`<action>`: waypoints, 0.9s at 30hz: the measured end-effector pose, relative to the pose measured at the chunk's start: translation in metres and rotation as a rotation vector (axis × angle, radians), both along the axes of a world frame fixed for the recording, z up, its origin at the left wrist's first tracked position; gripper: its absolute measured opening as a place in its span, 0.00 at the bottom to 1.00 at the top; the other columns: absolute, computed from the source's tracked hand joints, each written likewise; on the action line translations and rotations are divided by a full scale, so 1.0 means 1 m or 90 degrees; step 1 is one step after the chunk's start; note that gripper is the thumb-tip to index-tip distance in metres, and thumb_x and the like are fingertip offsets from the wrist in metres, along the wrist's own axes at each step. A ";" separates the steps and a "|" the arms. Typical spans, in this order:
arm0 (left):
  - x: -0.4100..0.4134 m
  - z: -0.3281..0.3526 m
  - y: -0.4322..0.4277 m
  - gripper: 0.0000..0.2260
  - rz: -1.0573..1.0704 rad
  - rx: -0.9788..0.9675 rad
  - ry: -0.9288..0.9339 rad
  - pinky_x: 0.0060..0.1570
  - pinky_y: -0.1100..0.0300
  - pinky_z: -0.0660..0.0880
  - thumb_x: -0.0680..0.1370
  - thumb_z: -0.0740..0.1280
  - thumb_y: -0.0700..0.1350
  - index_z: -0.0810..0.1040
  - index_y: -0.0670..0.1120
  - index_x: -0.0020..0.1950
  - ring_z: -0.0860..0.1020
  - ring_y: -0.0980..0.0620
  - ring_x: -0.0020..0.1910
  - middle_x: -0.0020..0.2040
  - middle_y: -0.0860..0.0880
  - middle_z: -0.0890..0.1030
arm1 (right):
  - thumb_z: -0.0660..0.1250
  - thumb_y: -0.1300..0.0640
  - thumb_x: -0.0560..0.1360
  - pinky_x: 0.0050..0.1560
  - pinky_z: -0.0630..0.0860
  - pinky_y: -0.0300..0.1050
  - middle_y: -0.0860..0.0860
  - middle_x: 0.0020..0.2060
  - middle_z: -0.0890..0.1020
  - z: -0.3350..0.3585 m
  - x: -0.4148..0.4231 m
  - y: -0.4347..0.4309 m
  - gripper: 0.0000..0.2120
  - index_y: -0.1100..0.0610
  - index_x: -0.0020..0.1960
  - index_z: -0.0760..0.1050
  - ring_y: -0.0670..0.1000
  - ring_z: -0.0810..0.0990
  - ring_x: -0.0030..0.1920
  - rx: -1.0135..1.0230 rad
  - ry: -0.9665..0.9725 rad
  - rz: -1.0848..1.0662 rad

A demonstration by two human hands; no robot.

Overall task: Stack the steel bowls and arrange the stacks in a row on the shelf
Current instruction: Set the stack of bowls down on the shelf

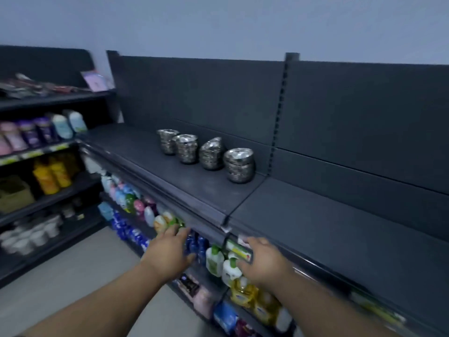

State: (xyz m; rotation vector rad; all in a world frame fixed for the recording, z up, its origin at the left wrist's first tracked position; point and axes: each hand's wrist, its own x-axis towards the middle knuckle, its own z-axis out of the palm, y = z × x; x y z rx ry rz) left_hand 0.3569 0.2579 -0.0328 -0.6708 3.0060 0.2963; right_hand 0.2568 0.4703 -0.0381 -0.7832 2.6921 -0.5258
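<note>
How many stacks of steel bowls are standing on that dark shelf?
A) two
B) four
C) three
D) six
B: four stand in a row on the shelf: first stack, second stack, third stack, fourth stack.

Setting: a shop aisle. Dark grey metal gondola shelving with slotted uprights. Lower tiers hold rows of coloured plastic toiletry bottles behind price-label strips.

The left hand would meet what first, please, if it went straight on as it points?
Likely the left hand meets the shelf's front rail, above the blue bottles; depth is unclear.
</note>
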 end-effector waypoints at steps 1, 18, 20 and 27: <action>0.011 -0.003 -0.019 0.33 0.024 0.014 -0.009 0.69 0.51 0.65 0.74 0.64 0.61 0.59 0.53 0.76 0.64 0.43 0.72 0.76 0.46 0.60 | 0.61 0.41 0.76 0.68 0.67 0.48 0.51 0.72 0.66 -0.002 0.004 -0.024 0.31 0.49 0.75 0.59 0.55 0.67 0.70 0.013 -0.005 0.026; -0.041 -0.039 -0.236 0.29 0.174 0.078 -0.032 0.65 0.58 0.68 0.76 0.64 0.58 0.62 0.52 0.75 0.68 0.49 0.69 0.72 0.50 0.66 | 0.65 0.44 0.76 0.64 0.71 0.47 0.50 0.65 0.74 -0.003 -0.114 -0.275 0.25 0.48 0.71 0.67 0.51 0.73 0.65 -0.061 -0.051 0.179; -0.058 -0.039 -0.259 0.29 0.186 0.082 -0.021 0.66 0.58 0.68 0.76 0.64 0.59 0.62 0.53 0.75 0.68 0.50 0.69 0.73 0.51 0.66 | 0.66 0.46 0.76 0.64 0.72 0.46 0.49 0.66 0.74 0.002 -0.142 -0.292 0.24 0.48 0.70 0.67 0.50 0.73 0.65 -0.093 -0.047 0.169; -0.143 -0.031 -0.344 0.28 0.153 0.103 0.051 0.66 0.61 0.67 0.76 0.65 0.55 0.63 0.52 0.74 0.69 0.51 0.68 0.71 0.51 0.67 | 0.66 0.45 0.76 0.65 0.66 0.39 0.48 0.70 0.69 -0.005 -0.211 -0.347 0.27 0.48 0.72 0.65 0.48 0.70 0.68 -0.090 -0.029 0.117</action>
